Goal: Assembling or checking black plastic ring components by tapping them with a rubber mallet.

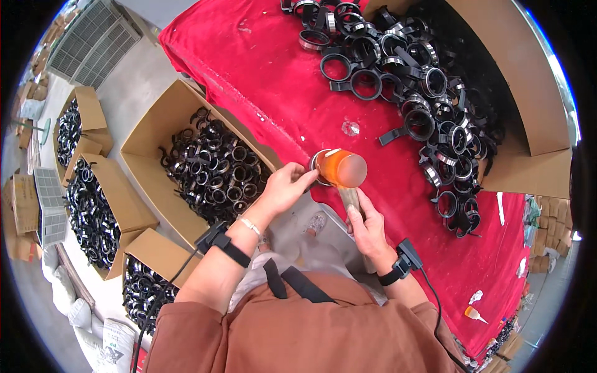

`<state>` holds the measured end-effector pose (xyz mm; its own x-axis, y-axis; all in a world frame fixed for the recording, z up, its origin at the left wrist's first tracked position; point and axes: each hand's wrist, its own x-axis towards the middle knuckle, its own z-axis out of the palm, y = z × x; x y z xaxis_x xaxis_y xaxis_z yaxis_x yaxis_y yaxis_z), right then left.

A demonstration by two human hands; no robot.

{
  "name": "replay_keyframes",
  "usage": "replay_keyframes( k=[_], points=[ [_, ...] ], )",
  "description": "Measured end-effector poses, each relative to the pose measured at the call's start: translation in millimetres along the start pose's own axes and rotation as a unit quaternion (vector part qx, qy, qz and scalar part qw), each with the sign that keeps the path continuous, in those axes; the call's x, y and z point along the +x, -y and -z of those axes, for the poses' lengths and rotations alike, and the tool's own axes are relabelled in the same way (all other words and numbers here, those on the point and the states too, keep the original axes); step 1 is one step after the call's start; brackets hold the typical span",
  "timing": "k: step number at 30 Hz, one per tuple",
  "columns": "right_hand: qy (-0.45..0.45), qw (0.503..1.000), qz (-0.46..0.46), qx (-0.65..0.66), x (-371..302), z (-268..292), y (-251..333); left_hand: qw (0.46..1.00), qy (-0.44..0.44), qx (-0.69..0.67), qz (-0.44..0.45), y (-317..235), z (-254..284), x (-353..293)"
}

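My right hand (369, 225) is wrapped round the handle of a mallet (349, 170) with a translucent orange, round head. At the edge of the red-covered table (273, 81), my left hand (287, 186) pinches a black ring part (314, 163) with a silvery rim. The mallet head hangs over that ring and hides much of it, so I cannot tell whether the two touch. To the right, a large heap of similar black ring parts with short handles (418, 123) spreads across the red cloth.
An open cardboard box (528, 93) lies on its side behind the heap. Left of the table stands another box (149, 133) with many ring parts (214, 165). Further left are several more filled boxes (115, 193). A small orange bottle (474, 314) lies at the table's lower right.
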<state>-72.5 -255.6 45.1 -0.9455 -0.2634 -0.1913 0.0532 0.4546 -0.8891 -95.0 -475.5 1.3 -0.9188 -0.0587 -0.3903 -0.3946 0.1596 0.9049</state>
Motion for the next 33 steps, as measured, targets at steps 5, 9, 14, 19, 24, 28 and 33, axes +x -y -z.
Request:
replay_keyframes(
  k=[5,9,14,19,24,28,33],
  points=[
    [-0.009,0.985,-0.072,0.155,-5.4,3.2,15.3,0.988,0.114,-0.05,0.087,4.0,-3.4,3.6],
    [-0.043,0.994,-0.024,0.1,-16.9,20.3,26.9,0.996,-0.009,-0.083,0.033,2.7,-10.4,-5.1],
    [-0.099,0.991,0.049,0.076,-26.3,23.3,47.4,0.994,-0.056,-0.095,0.022,5.7,-9.3,6.8],
    [-0.072,0.985,0.064,-0.141,-45.0,2.0,0.4,0.982,0.012,-0.182,0.056,-0.3,-12.9,7.1],
    [-0.037,0.994,0.044,-0.097,-29.8,8.3,20.7,0.973,-0.003,-0.206,0.106,6.6,-8.3,14.2],
    [-0.114,0.985,0.127,0.024,6.0,10.6,78.0,0.952,-0.012,-0.293,0.093,17.2,-13.7,6.2],
    [-0.028,0.972,0.098,-0.212,53.2,-8.6,51.1,0.95,-0.035,-0.296,0.091,9.4,-21.6,8.6]
  ],
)
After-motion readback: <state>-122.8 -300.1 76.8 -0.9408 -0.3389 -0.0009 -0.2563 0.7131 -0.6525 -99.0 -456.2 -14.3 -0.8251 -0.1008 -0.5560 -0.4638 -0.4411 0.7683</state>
